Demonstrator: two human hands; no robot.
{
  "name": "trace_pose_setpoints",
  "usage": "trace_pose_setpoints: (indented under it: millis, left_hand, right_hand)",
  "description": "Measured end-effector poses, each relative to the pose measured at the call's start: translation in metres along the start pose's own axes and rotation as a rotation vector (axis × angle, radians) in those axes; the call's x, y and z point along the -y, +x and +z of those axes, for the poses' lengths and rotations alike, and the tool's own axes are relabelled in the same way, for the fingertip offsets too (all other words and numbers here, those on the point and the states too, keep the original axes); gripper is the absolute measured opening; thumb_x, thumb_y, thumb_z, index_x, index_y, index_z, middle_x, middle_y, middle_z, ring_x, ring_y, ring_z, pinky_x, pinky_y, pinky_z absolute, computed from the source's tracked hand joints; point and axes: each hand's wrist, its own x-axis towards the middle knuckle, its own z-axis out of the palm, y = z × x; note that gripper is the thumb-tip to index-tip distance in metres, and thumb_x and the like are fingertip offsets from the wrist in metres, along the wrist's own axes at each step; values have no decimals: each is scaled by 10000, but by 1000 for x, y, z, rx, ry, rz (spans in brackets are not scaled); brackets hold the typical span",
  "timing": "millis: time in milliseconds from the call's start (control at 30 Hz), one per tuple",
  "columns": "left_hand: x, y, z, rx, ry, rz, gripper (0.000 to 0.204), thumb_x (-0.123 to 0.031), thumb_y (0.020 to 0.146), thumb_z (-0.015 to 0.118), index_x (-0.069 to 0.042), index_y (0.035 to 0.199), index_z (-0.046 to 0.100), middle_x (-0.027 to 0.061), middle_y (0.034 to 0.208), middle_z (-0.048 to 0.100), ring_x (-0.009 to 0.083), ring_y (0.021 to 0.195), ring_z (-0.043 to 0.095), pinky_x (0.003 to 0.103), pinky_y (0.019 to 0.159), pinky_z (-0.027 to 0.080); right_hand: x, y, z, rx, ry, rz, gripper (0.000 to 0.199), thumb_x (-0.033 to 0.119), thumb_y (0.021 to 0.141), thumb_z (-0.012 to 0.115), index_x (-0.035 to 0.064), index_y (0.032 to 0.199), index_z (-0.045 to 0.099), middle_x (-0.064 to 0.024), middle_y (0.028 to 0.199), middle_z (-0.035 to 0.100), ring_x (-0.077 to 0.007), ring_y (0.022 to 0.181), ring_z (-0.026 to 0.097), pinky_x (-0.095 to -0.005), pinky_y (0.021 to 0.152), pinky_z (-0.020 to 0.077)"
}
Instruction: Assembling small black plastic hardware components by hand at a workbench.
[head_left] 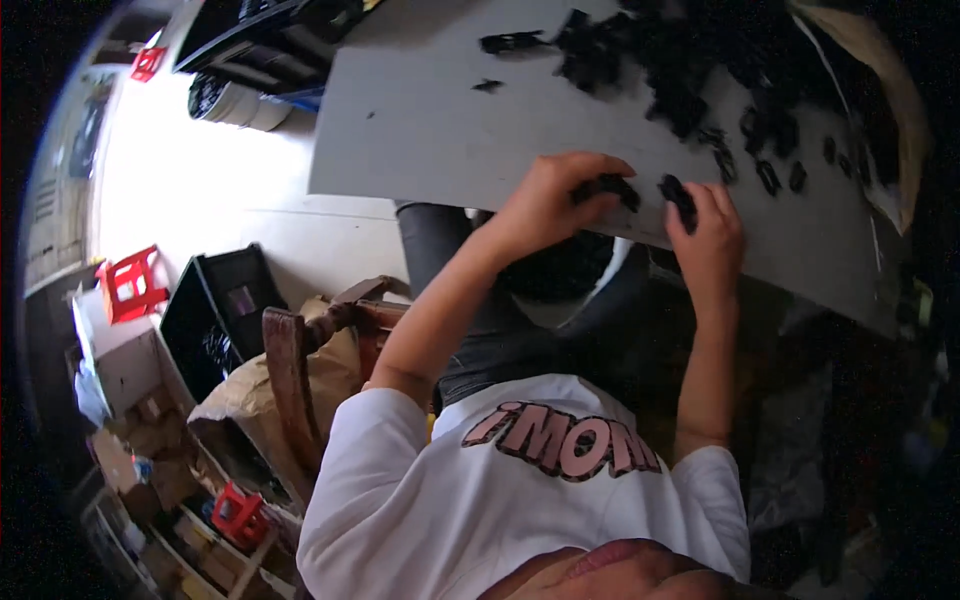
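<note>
Over the near edge of a grey table (430,130), my left hand (560,195) is closed round a small black part (612,188), its fingers curled over it. A little to the right, my right hand (712,225) pinches another small black part (678,195) between thumb and fingers. The two parts are apart from each other. Their exact kind is too dark to make out. Beyond my hands lies a heap of similar black parts (640,60), with several loose ones scattered near its right side.
Below the table edge, between my legs, sits a round container of black pieces (560,270). A white bucket (240,108) and black crates (270,50) stand at far left. Nearer are a black bin (225,300), a red stool (132,285) and a wooden chair (290,370). A brown sack (885,90) borders the table's right.
</note>
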Motion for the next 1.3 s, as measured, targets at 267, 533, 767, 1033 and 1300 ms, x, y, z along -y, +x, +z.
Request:
trace_pose_setpoints:
  millis: [267,533,767,1033,1300]
  left_hand:
    - [1,3,4,-11,66,91,327,-36,767,631,-37,1092,595,164,983,648,313,879,642,357,766,500]
    - [1,4,2,18,84,78,318,-25,765,615,-38,1082,593,162,974,647,325,867,639,363,768,497]
    - [-2,3,3,29,92,22,271,-61,798,630,-33,1066,605,167,966,649,272,868,648,333,767,500]
    - [3,0,4,-44,-188,62,218,-96,856,615,4,1050,607,124,965,660,149,845,628,307,757,508]
    - [2,0,-1,25,-363,-72,191,-139,920,537,4,1037,585,45,935,603,107,871,552,259,747,468]
  right_hand:
    - [15,4,-5,91,248,-186,304,-8,718,626,-8,1014,559,-111,947,556,-244,852,595,-331,724,480]
    - [25,10,-9,145,238,-242,311,2,714,641,-11,1013,561,-122,961,553,-285,870,588,-355,743,480]
    - [31,3,0,114,179,-302,337,13,700,669,2,1021,567,-135,981,544,-314,903,582,-364,774,480]
    - [2,-3,20,328,780,158,144,74,822,656,-3,932,603,4,840,553,-58,712,493,-214,630,416]
    - [20,-5,27,245,862,73,165,142,803,685,-1,800,603,-28,717,557,-91,668,508,-247,611,406]
